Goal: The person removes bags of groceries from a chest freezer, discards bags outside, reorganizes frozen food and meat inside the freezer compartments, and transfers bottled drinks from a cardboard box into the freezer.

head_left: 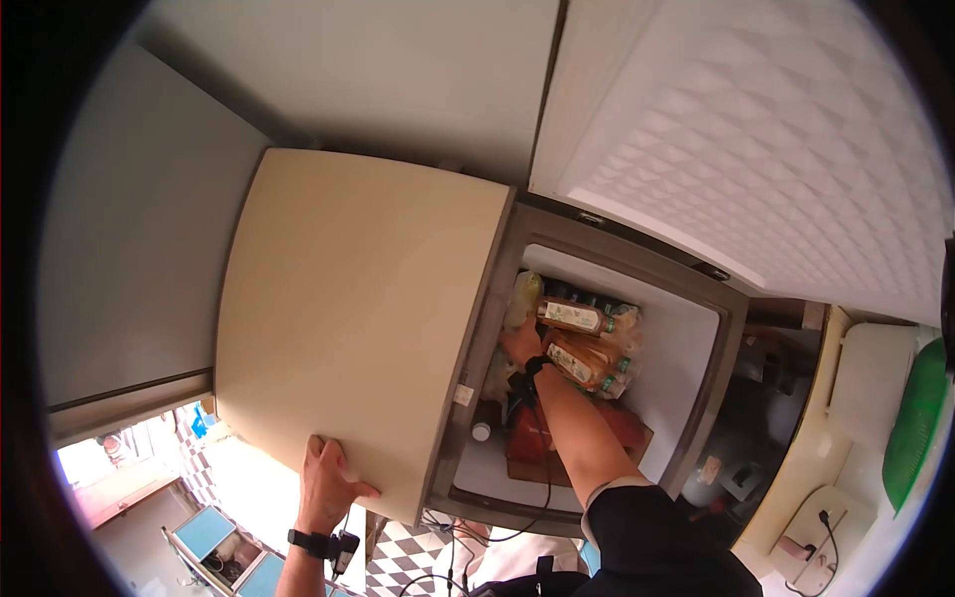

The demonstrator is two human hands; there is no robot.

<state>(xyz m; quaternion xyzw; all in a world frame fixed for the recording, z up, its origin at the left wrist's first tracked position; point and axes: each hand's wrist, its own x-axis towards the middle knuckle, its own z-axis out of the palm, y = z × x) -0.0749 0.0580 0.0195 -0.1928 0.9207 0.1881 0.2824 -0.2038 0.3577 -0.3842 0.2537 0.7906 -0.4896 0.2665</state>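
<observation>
A chest freezer (731,338) stands open, with its white quilted lid raised at the upper right. My right hand (521,341) reaches down inside, at the left end of the packed food, by a clear bag with something yellowish-green (527,291). Its fingertips are hidden, so any hold cannot be made out. Beside it lie packs of sliced bread (571,314) in labelled clear wrap, and below them a red box (629,428). My left hand (330,486) rests with spread fingers on the near edge of a closed cream lid (358,298), holding nothing.
A small white round cap (481,432) sits low inside the freezer. At the right are a green basket (913,428), a white board and a socket with a plugged cable (824,516). Dark cables hang near my body. A blue-topped drawer unit (206,532) stands at the lower left.
</observation>
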